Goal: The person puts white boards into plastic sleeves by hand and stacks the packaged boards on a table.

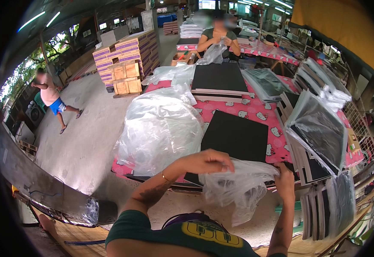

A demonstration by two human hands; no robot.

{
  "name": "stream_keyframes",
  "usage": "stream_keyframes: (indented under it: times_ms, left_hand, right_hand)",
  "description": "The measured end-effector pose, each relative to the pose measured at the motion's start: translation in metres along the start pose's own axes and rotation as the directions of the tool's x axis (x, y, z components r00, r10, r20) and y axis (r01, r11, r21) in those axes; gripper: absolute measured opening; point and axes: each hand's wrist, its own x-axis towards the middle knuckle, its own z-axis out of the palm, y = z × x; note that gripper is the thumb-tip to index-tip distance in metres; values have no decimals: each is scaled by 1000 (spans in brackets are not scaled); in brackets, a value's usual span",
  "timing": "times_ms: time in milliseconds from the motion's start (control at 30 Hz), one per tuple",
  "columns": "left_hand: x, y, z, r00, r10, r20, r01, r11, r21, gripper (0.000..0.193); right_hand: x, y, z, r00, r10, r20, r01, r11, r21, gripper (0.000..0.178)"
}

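Note:
A clear plastic bag [242,184] hangs crumpled between my hands at the near edge of the table. My right hand [284,177] pinches its right end. Over the bag's left end is my left hand [210,162], its fingers bent and close together; what lies between them is hard to make out. Just beyond the bag, a flat black panel [236,135] lies on the pink patterned tablecloth [259,109]. To the left spreads a big heap of clear plastic bags [161,128].
Bagged black panels [317,128] lean in a pile on the right. More black panels [219,77] are stacked farther back, where a co-worker [219,38] handles plastic. Boxes on a pallet [127,60] stand at far left. A person [52,94] walks on the concrete floor.

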Motion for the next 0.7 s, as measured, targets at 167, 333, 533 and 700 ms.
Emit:
stream_keyframes:
  times_ms: [167,333,533,700]
  left_hand:
    - [-14,-61,10,865,6,-501,397,601,693,16]
    - [-5,-18,12,796,-18,-605,553,428,715,26]
    - [-74,-18,-43,963,40,-267,131,794,594,47]
    - [-40,6,10,867,-451,210,364,863,350,37]
  right_hand:
    - [-8,-4,-16,998,-55,14,56,992,-113,24]
    - [-20,37,-28,963,104,-249,-229,800,-555,10]
    - [-33,40,-63,778,350,522,-315,936,-157,19]
    - [-42,57,-45,980,124,159,-164,36,986,35]
